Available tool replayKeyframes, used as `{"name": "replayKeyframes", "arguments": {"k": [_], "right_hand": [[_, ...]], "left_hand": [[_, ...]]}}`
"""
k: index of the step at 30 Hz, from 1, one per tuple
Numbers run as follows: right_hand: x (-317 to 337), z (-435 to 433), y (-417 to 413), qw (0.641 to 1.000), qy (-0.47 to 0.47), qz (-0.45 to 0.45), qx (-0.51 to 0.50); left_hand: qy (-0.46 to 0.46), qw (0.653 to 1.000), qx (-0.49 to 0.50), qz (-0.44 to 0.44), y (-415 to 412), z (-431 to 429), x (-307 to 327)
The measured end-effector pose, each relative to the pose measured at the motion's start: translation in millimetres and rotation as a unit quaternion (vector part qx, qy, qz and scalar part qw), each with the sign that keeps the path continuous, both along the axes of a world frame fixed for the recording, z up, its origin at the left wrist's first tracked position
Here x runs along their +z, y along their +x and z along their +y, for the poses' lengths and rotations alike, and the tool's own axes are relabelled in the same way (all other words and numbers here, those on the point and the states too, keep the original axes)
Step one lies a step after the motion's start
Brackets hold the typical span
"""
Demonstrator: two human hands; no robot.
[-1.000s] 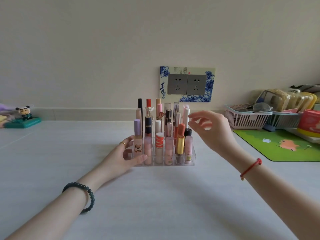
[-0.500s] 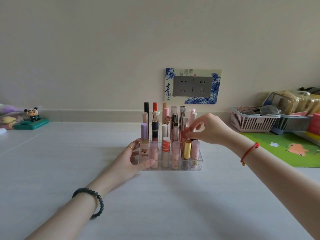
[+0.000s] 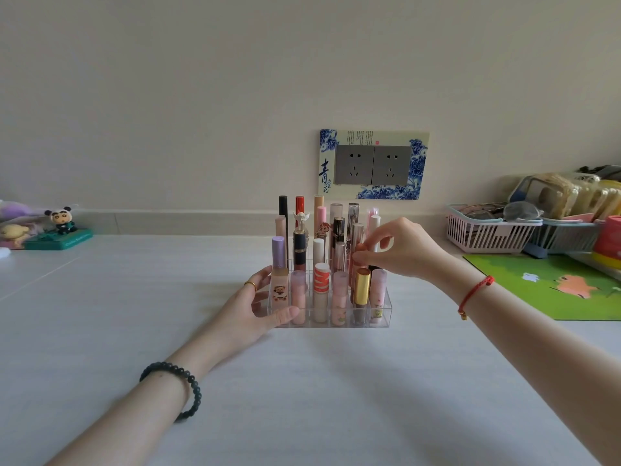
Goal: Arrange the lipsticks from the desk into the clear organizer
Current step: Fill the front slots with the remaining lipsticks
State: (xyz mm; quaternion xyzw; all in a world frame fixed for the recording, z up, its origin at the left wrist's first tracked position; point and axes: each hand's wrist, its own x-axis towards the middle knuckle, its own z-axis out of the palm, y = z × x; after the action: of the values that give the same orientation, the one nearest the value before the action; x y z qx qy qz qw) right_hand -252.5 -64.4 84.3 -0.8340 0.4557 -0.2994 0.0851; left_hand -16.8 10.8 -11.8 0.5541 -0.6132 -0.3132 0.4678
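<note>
The orange lipstick (image 3: 354, 274) is pinched by the right hand (image 3: 403, 252), the organizer (image 3: 383, 314) gripped by the left hand (image 3: 248, 307); if pushed crookedly, the gold tube (image 3: 362, 285) could be knocked.

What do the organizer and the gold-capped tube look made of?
The organizer: clear rigid plastic, probably acrylic; the lipsticks show through its glossy walls. The gold-capped tube: cap looks metallic, metal or metallised plastic; it carries a bright vertical sheen.

A home: white desk (image 3: 302, 381) with small cartoon panda figurine (image 3: 62, 220) far left, pink slatted plastic basket (image 3: 487, 235) and green cartoon mat (image 3: 524, 297) right.
</note>
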Motion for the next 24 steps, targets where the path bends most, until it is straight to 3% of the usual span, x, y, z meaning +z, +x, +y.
{"name": "replayKeyframes", "arguments": {"k": [24], "right_hand": [[7.9,-1.7,3.6,1.0,-0.01,0.0,0.004]], "left_hand": [[0.002,1.0,0.002,0.0,0.2,0.3,-0.7]]}}
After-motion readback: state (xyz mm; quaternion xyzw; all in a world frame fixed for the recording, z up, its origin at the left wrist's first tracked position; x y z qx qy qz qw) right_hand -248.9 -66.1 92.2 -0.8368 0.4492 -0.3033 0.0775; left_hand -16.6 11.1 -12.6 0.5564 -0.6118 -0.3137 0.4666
